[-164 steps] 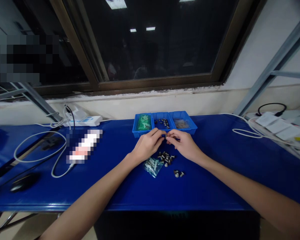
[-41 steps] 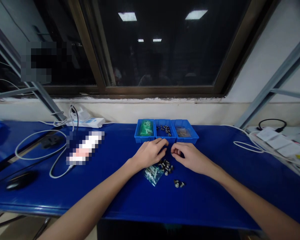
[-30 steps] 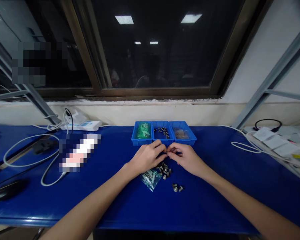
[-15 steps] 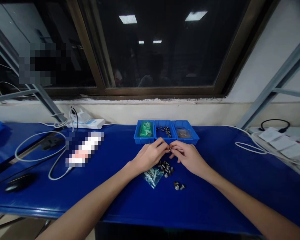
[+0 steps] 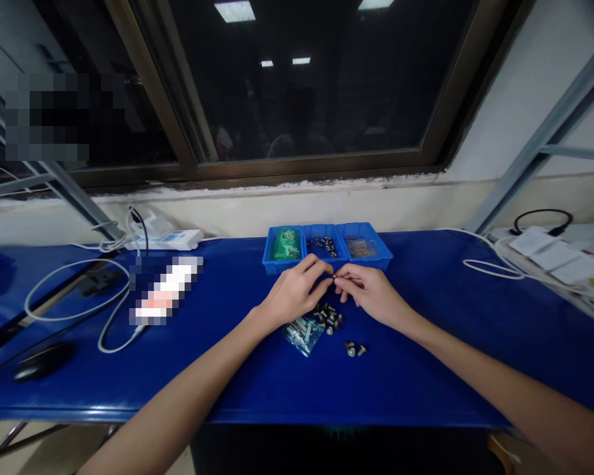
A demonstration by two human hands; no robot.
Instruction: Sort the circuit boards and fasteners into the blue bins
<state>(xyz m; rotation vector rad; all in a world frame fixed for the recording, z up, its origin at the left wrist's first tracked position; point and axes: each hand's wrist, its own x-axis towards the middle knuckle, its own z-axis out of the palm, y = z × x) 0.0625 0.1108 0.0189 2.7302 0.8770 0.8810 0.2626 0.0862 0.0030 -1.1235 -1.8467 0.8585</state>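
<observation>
— Blue bench top (image 5: 416, 369) below a dark window (image 5: 297, 86): what do you find?
— A three-compartment blue tray (image 5: 277, 266) against the wall side: green-bagged parts (image 5: 286, 243) left, dark metal fasteners (image 5: 321, 245) middle, a clear packet (image 5: 361, 248) right.
— Your hands?
— My left hand (image 5: 294, 290) and right hand (image 5: 371, 293) are nearly closed, fingertips meeting just in front of the tray, pinching a tiny metal part (image 5: 334, 280) between them.
— Below them?
— Loose metal fasteners (image 5: 329, 320) lie just beneath, beside a clear bag of hardware (image 5: 304, 336); a separate pair of fasteners (image 5: 355, 349) sits to the right.
</observation>
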